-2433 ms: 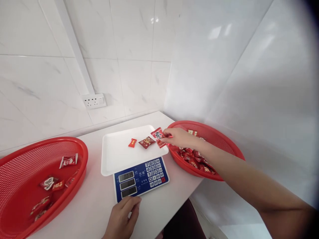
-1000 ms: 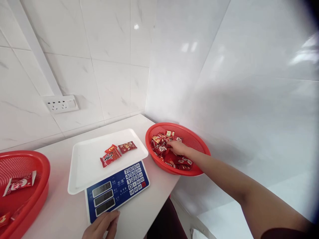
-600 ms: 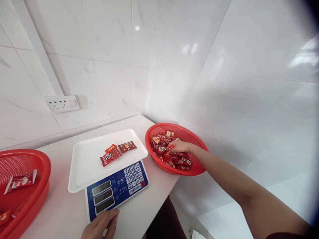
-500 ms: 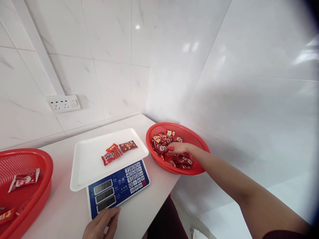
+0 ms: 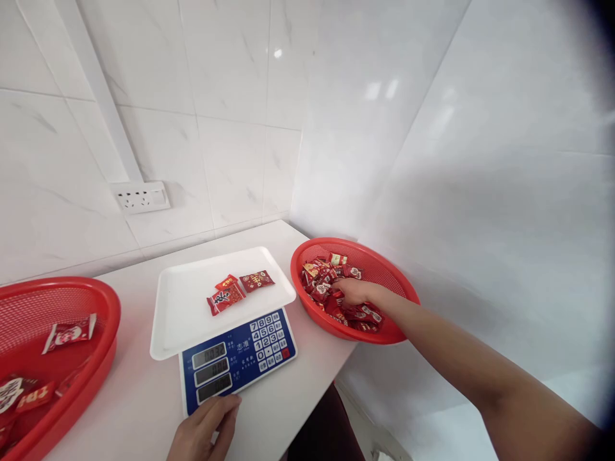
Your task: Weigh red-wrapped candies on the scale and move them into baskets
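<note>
**Bright Light, Dark Corner**

Illumination bright and diffuse. Small glare spot on the tiled wall [image 5: 230, 166] above the scale [image 5: 246, 366]; paired highlights and soft shadow on the glossy wall [image 5: 432, 211] right of the scale. Black vignetting far right of it. Keys [image 5: 268, 342] legible; display digits [image 5: 214, 353] faint.

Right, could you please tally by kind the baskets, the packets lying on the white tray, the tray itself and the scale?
Red baskets: 2
Wrapped packets on the tray: 3
White tray: 1
Blue-panelled scale: 1
Total: 7
</note>
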The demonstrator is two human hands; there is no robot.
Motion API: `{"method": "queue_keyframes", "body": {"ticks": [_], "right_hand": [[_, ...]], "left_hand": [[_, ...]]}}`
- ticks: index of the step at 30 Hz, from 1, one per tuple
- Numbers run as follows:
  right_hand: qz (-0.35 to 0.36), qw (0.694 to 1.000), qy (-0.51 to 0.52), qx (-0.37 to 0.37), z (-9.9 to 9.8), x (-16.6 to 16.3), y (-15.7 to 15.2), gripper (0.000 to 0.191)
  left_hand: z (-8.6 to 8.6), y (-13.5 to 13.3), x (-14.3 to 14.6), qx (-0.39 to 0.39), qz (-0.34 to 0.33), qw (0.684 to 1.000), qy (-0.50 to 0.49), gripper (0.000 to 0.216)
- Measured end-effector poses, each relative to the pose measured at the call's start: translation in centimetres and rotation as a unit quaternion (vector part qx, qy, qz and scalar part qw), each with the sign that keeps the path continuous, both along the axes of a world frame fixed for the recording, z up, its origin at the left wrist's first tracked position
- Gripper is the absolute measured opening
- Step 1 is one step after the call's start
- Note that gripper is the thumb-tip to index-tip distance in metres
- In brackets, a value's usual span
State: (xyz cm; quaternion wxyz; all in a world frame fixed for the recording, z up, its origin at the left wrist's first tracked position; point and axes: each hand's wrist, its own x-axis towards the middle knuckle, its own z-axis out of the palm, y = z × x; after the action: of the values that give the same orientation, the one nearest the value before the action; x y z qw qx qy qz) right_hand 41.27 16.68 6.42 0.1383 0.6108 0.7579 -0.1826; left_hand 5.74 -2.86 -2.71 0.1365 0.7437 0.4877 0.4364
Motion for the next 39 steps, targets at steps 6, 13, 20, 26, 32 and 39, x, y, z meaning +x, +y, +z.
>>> {"method": "queue_keyframes", "body": {"ticks": [6, 13, 20, 26, 32, 39], "right_hand": [[-0.001, 0.998, 0.031, 0.05, 4.4, -0.7, -0.4, 0.027], [0.04, 0.949, 0.307, 0.065, 7.6, -7.9, -1.6, 0.024], [0.099, 0.938, 0.33, 0.041, 5.7, -15.0, -1.9, 0.02], [0.05, 0.919, 0.382, 0.083, 5.3, -15.8, -1.0, 0.015], [0.088, 0.907, 0.372, 0.176, 4.0, -16.8, -0.4, 0.017], [0.152, 0.907, 0.354, 0.172, 3.1, -18.6, -1.0, 0.039]], "left_hand": [[0.9, -0.2, -0.3, -0.012, -0.04, 0.998, 0.054, 0.017], [1.7, -0.5, 0.1, 0.001, -0.03, 0.998, 0.062, 0.017], [1.8, -0.6, -0.2, -0.033, -0.019, 0.998, 0.053, 0.016], [1.6, -0.8, -0.2, -0.032, -0.021, 0.998, 0.06, 0.016], [1.6, -0.9, -0.2, -0.012, -0.027, 0.997, 0.067, 0.015], [1.7, -0.7, -0.2, -0.003, -0.018, 0.997, 0.069, 0.016]]}}
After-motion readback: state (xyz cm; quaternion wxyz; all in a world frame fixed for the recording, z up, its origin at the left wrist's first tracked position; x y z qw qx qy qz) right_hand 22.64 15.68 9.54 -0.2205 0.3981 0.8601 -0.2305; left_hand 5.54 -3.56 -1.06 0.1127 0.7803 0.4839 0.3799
